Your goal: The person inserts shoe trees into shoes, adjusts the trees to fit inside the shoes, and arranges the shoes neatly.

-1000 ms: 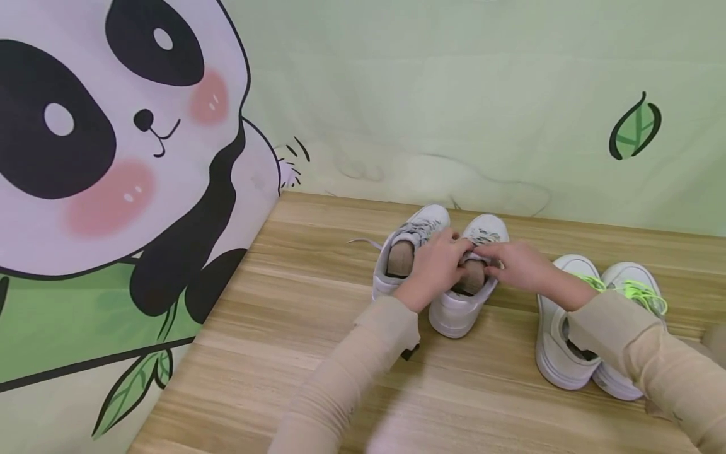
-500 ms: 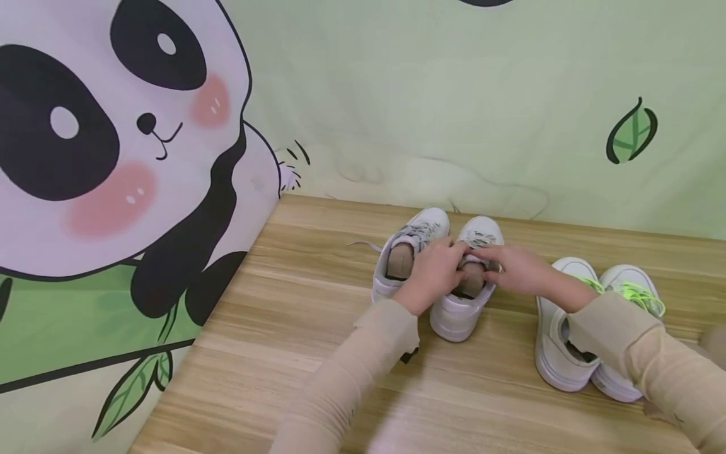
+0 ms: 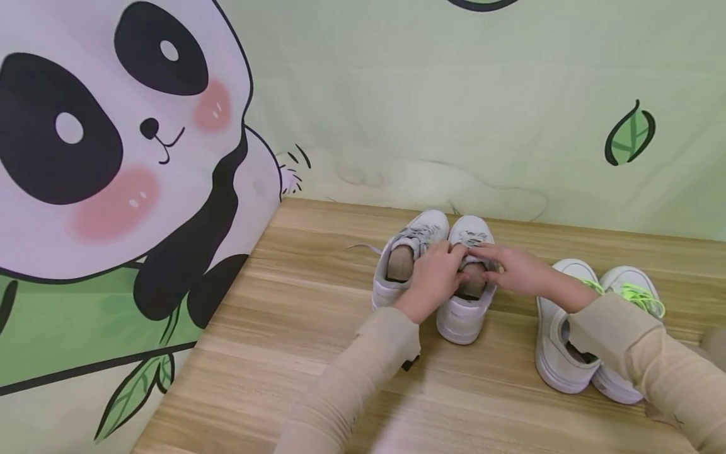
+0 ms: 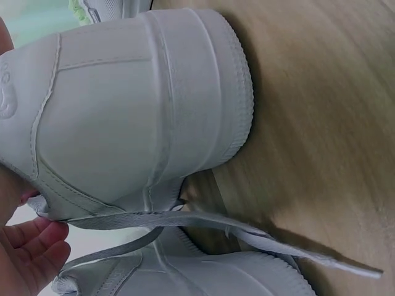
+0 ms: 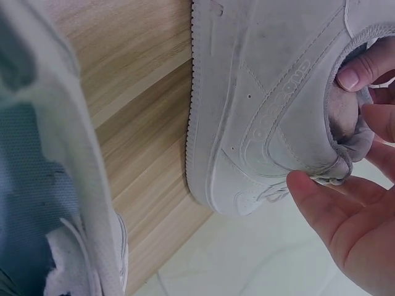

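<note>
In the head view, two white shoes with grey laces stand side by side: the left shoe [image 3: 416, 234] and the middle shoe [image 3: 464, 318]. My left hand [image 3: 433, 275] and right hand [image 3: 517, 270] meet over the middle shoe's opening, gripping its upper edge near the tongue. A brown insert [image 3: 400, 263] shows inside the left shoe, another in the middle one. In the left wrist view, bent left fingers [image 4: 46, 246] lie beside a grey lace [image 4: 203, 219] that trails to the floor. The right wrist view has a right fingertip [image 5: 301, 184] against the shoe's side [image 5: 247, 117].
Two more white shoes with bright green laces [image 3: 567, 359] stand at the right, under my right sleeve [image 3: 618, 328]. The wooden floor [image 3: 272, 328] meets a green wall [image 3: 510, 113] at the back and a panda picture [image 3: 187, 246] at the left.
The middle shoe has turned slightly under my hands, its toe shifting left toward the other shoe and its heel right. My hands keep nearly the same pose.
</note>
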Motion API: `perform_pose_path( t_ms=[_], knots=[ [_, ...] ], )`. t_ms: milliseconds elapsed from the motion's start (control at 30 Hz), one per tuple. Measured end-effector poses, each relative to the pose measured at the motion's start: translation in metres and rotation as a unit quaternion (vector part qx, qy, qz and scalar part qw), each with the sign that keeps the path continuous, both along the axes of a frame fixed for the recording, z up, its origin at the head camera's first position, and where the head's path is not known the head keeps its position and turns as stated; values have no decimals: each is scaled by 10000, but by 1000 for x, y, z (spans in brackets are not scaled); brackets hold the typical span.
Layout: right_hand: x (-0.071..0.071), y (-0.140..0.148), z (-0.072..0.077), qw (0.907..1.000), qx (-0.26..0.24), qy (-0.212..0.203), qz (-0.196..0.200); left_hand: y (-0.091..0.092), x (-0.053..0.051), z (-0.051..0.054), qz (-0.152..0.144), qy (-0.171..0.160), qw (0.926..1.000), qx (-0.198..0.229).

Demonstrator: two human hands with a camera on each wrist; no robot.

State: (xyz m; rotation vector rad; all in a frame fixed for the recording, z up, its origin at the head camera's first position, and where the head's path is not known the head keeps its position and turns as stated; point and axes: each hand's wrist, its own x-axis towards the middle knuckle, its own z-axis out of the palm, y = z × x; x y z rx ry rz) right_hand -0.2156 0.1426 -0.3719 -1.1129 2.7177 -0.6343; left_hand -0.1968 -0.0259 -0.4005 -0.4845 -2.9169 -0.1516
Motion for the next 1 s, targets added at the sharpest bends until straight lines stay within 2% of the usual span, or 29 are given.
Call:
perform_pose_path(
  t_ms=[167,300,567,767,1000],
  knots=[
    [0,0,1,9999,-111,4,66,-1,-1,-2,-2,-57,10000,-35],
    [2,1,1,9998,-187,35,65,-3,-2,-2,-127,-140,9998,30],
    [6,5,4,9999,-135,-22,-17,-10,0,-4,-418,-111,9979,474],
    [9,12,8,9996,-227,-127,-119,-10,5,8,-479,110,9960,747],
    [12,21,10,9992,-214,-232,-232,-3,10,21,-720,-18,9939,839]
  ],
)
